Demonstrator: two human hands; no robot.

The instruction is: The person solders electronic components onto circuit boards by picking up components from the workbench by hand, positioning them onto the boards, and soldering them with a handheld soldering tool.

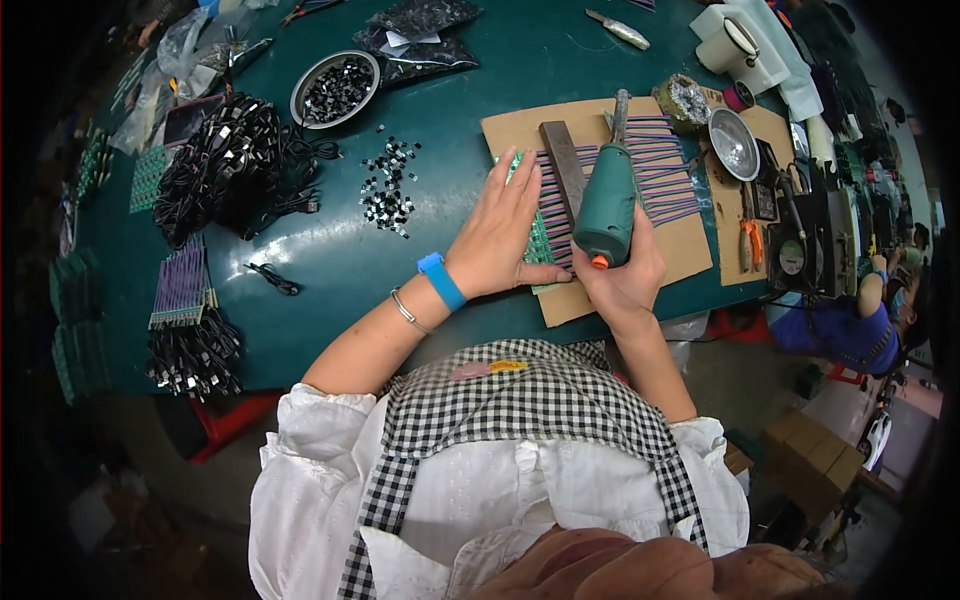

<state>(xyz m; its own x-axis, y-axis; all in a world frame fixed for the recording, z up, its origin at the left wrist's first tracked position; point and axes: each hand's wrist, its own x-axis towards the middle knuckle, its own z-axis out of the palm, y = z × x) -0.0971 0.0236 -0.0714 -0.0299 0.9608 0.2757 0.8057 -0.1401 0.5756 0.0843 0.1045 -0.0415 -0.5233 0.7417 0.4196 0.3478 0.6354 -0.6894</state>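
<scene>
**Soldering iron held over a row of wires on cardboard**

The right hand (pixel 628 275) is closed around the fat green handle of a soldering iron (pixel 608 200), gripping it low near the orange end, with the metal tip pointing away from the person toward the far edge of a cardboard sheet (pixel 700 245). The left hand (pixel 505 235) lies flat and open, fingers spread, pressing on a row of striped wires (pixel 665 165) and the small green circuit boards (pixel 540 245) at their near ends; it grips nothing. A dark metal bar (pixel 563 165) lies across the wires between the two hands, apparently weighing them down.

The iron looks light and stiff, and the handle is the only safe place to take hold; the tip is likely hot. The wires look thin and limp and would shift easily, so flat pressure suits them better than a pinch. The boards seem small, light and rigid.

All of this lies on the dark green surface (pixel 330 260). To the left sit a scatter of small black parts (pixel 390 190), a metal bowl (pixel 335 88) of the same, and a heap of black cables (pixel 235 160).
</scene>
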